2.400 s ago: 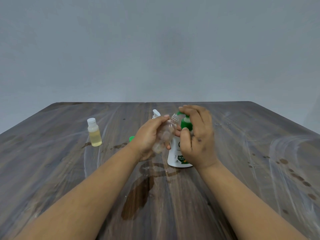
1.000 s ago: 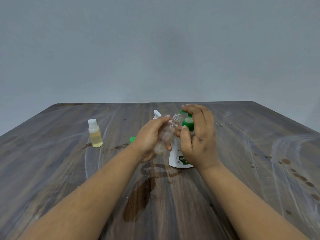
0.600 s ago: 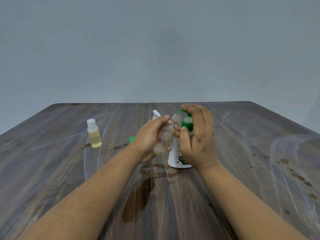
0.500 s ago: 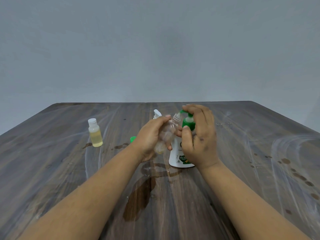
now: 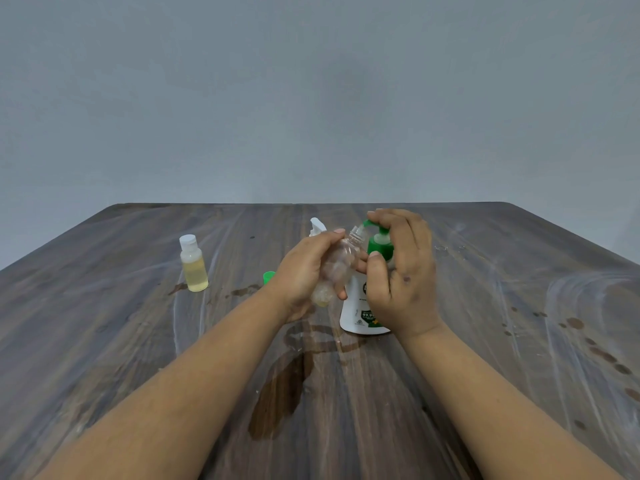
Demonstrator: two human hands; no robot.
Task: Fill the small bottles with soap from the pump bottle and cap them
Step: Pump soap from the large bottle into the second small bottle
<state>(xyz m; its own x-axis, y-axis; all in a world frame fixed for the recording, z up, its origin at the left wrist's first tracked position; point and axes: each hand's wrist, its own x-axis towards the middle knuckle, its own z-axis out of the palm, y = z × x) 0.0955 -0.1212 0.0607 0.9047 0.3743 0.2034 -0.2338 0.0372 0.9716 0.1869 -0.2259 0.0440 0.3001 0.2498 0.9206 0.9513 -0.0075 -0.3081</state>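
Observation:
My left hand (image 5: 301, 275) grips a small clear bottle (image 5: 341, 263), tilted so that its open mouth meets the nozzle of the green pump head (image 5: 379, 249). A little yellowish soap sits in the bottle's bottom. The white pump bottle (image 5: 356, 306) stands on the table just right of it. My right hand (image 5: 405, 271) curls over the pump head, fingers on top and thumb against the green collar. A second small bottle (image 5: 194, 266), filled with yellow soap and closed with a white cap, stands upright at the left.
A green cap (image 5: 268, 277) lies on the wooden table (image 5: 104, 341) behind my left wrist. A white nozzle-like piece (image 5: 316, 226) pokes up behind my left hand. A dark wet patch (image 5: 280, 393) spreads between my forearms, with smaller drips at the right.
My right fingers and the pump head have bobbed slightly down and up. My left hand has kept the clear bottle at the nozzle.

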